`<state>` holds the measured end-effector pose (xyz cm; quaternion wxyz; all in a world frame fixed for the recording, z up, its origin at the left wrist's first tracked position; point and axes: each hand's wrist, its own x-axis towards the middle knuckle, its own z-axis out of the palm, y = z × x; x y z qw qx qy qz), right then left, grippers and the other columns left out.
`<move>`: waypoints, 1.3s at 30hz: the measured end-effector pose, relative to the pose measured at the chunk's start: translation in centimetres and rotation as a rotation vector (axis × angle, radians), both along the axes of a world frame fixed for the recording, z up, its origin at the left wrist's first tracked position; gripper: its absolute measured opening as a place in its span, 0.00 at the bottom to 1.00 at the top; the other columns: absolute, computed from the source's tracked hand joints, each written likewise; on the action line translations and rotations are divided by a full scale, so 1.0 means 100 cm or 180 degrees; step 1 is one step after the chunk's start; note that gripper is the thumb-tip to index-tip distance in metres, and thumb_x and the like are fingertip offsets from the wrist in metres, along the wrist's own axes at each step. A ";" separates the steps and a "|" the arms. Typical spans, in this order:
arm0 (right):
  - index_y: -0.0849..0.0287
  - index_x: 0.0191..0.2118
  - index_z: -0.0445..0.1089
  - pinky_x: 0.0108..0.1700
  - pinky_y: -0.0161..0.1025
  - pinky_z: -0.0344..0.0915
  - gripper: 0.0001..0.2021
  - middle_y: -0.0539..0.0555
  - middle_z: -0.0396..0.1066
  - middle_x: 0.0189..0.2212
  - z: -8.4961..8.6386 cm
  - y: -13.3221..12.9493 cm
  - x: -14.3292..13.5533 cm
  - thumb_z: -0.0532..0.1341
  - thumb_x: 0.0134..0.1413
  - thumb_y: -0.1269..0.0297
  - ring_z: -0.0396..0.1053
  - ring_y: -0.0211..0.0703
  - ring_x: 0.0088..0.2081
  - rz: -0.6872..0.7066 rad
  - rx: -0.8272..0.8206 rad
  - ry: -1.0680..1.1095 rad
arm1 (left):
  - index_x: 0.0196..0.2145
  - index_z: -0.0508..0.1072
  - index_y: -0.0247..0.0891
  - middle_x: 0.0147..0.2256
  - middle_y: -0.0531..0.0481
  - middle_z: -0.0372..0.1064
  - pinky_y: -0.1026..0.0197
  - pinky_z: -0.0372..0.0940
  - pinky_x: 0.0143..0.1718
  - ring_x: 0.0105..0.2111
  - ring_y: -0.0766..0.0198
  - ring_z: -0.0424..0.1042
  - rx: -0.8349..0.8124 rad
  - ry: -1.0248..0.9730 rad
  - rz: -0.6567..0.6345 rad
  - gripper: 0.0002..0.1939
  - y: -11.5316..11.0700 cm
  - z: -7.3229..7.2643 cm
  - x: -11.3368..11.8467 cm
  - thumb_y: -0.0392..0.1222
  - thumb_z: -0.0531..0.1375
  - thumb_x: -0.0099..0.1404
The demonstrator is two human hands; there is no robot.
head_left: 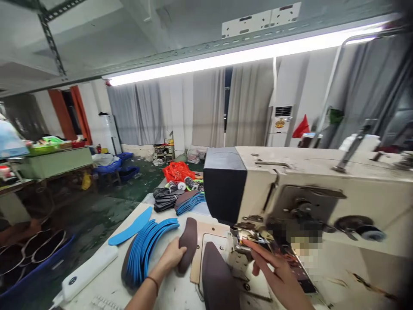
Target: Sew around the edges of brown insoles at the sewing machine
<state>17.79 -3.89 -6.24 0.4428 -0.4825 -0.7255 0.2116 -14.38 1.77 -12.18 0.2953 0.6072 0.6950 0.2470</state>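
Observation:
My left hand (174, 255) grips a dark brown curved flat piece (189, 245) by its edge, thumb on top, over the table left of the sewing machine (316, 193). A second brown curved piece (217, 277) lies in front of the machine bed. My right hand (274, 267) is at the needle area (245, 239), fingers stretched out and apart, the fingertips by the metal parts; nothing shows held. Beside my left hand stands a fanned stack of blue-sided curved pieces (145, 249), with a single blue piece (130, 228) behind it.
Black folded pieces (166, 199), another blue-and-brown stack (190, 202) and a red plastic bag (179, 171) sit at the table's far end. A white long-handled object (90, 273) lies along the left edge. A blue bin (61, 254) holds dark pieces on the floor.

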 end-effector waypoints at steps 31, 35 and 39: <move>0.51 0.55 0.72 0.16 0.26 0.64 0.21 0.46 0.71 0.15 -0.010 0.011 0.016 0.55 0.60 0.52 0.70 0.36 0.17 0.0013 0.0393 -0.0459 | 0.46 0.72 0.36 0.47 0.38 0.69 0.52 0.64 0.45 0.47 0.47 0.68 0.0131 0.1611 0.0040 0.16 -0.034 0.011 0.045 0.40 0.58 0.61; 0.53 0.53 0.74 0.18 0.27 0.66 0.23 0.45 0.71 0.14 -0.006 0.009 0.011 0.54 0.59 0.48 0.69 0.36 0.17 -0.0066 0.0399 -0.0385 | 0.52 0.69 0.37 0.50 0.40 0.66 0.56 0.60 0.50 0.50 0.53 0.66 0.0189 0.1610 0.0133 0.20 -0.023 0.008 0.026 0.30 0.52 0.62; 0.55 0.53 0.73 0.22 0.27 0.67 0.23 0.45 0.70 0.15 -0.004 0.007 0.008 0.53 0.61 0.49 0.70 0.36 0.19 -0.0065 0.0301 -0.0356 | 0.54 0.67 0.36 0.50 0.39 0.66 0.55 0.58 0.51 0.50 0.51 0.65 0.0239 0.1581 0.0170 0.20 -0.023 0.017 0.024 0.38 0.49 0.66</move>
